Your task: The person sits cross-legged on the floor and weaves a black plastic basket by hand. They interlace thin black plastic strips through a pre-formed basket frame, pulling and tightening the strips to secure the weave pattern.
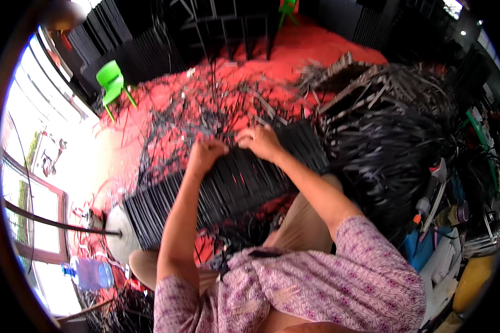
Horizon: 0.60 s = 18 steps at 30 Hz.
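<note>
A long black panel of close-set flat strips [233, 186] lies slantwise across in front of my body, over my knees. My left hand [206, 152] is closed at its far edge, with the fingertips pinched together. What they pinch is too small and dark to make out. Just right of it, my right hand [259, 142] bears on the same far edge, thumb and fingers bent toward the left hand. Whatever lies between those fingers is hidden against the black strips.
A large heap of loose black strips [380, 150] rises at the right. Scattered strips litter the red floor [150, 119]. A green chair [112, 83] stands far left, a round grey base [118, 236] and a blue water jug [91, 273] nearer. Tools and containers crowd the right edge.
</note>
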Each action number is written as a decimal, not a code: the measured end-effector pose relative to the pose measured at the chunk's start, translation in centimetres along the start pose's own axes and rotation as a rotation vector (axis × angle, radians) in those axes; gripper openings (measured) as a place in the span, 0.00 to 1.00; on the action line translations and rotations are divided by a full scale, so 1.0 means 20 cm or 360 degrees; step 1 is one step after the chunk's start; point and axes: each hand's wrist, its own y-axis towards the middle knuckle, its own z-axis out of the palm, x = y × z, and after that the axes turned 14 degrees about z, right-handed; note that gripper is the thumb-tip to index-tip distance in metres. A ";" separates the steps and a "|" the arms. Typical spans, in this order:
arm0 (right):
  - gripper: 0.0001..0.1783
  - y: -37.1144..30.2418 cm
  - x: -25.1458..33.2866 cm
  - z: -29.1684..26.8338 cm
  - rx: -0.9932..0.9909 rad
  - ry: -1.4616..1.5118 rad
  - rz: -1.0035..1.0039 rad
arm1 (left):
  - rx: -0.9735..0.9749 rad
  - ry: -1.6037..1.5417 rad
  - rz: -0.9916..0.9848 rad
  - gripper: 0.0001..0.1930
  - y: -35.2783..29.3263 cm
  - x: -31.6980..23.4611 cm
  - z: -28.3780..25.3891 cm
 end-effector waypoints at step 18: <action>0.17 -0.48 0.24 -0.04 0.0163 -0.0356 0.0043 | 0.0348 0.0576 0.0172 0.08 -0.46 -0.12 -0.51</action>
